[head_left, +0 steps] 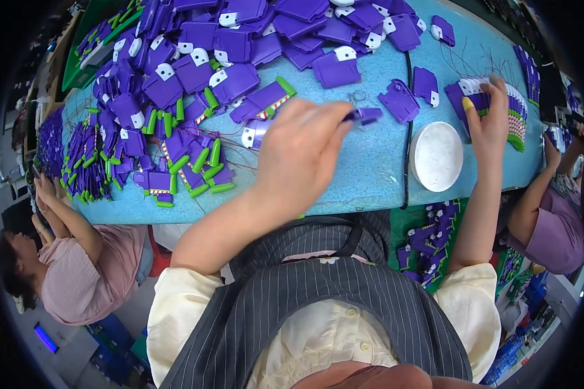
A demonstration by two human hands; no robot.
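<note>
Purple pc (368, 115) blurred, partly hidden by L fingers (335, 114).

A blue tabletop (363, 175) bears heaped purple parts (232, 47), green-tipped pieces (201, 160), a white bowl (414, 157) and black cord (406, 175).

Short cream sleeves and dark pinstripes are dressing the person.
The person is wearing a pale cream blouse (318, 337), its left sleeve (178, 318) and right sleeve (470, 311) puffing out loosely and ending at about the elbows. Small round buttons (365, 347) in a matching cream are running down the front, with soft gathers bunching beside them. Over the blouse a dark grey garment (396, 292) with thin pale pinstripes is dipping into a wide scooped neckline, and more pinstriped cloth is covering the lap. A dark strap (347, 243) is crossing the waist near a pinkish-white band (305, 257), where a white flower (328, 260) is showing. On the right hand (486, 115), a yellow cover (467, 103) is capping the thumb.
</note>
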